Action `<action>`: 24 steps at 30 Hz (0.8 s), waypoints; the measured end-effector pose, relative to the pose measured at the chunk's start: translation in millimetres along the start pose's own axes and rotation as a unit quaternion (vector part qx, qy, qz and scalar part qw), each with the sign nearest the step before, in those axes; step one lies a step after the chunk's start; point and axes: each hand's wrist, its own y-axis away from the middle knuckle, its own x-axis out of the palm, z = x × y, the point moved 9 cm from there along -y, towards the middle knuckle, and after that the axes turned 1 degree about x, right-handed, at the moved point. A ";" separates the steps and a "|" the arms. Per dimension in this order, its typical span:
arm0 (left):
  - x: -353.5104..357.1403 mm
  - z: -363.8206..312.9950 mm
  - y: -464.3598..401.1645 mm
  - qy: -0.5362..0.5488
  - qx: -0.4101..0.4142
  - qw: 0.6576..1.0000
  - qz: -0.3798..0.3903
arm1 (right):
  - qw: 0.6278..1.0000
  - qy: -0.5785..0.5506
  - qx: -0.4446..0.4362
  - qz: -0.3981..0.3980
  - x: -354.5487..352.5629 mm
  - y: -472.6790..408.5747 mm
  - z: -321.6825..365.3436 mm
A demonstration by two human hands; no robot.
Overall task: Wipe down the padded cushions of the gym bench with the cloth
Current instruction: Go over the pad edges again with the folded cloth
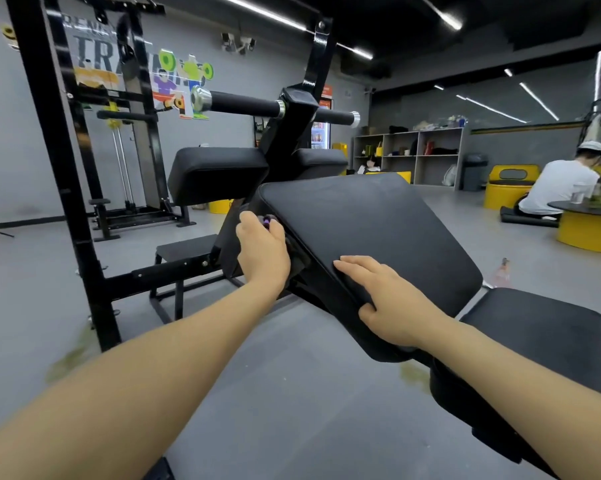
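Note:
The gym bench has a tilted black back cushion (pixel 371 223) in the middle and a black seat cushion (pixel 541 337) at the lower right. Two more black pads (pixel 216 171) sit behind it under a padded bar. My left hand (pixel 262 251) is curled against the back cushion's left side, near its upper corner. It grips a small purple thing (pixel 267 221), apparently the bunched cloth, mostly hidden by my fingers. My right hand (pixel 389 299) lies on the cushion's lower left edge, fingers straight on top and thumb against the side.
A black steel rack frame (pixel 67 188) stands on the left, with a low foot plate (pixel 185 251) behind my left hand. A person in a white shirt (pixel 558 188) sits at a yellow-based table (pixel 590 230) on the right. Grey floor lies below the bench.

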 end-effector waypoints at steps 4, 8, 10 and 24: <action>-2.4 -10.8 25.0 -0.038 0.064 0.997 -0.003 | 1.000 0.001 0.001 0.005 4.8 7.5 -5.0; 5.0 -12.2 52.1 -0.088 0.154 0.981 0.074 | 1.000 0.007 0.003 0.005 7.1 12.6 -5.1; -8.2 -17.1 23.1 -0.060 0.140 0.987 0.042 | 1.000 0.005 0.004 0.004 6.4 12.1 -4.0; -7.4 -10.6 72.3 -0.016 0.183 0.982 0.054 | 1.000 -0.002 0.017 -0.006 16.5 17.4 -2.5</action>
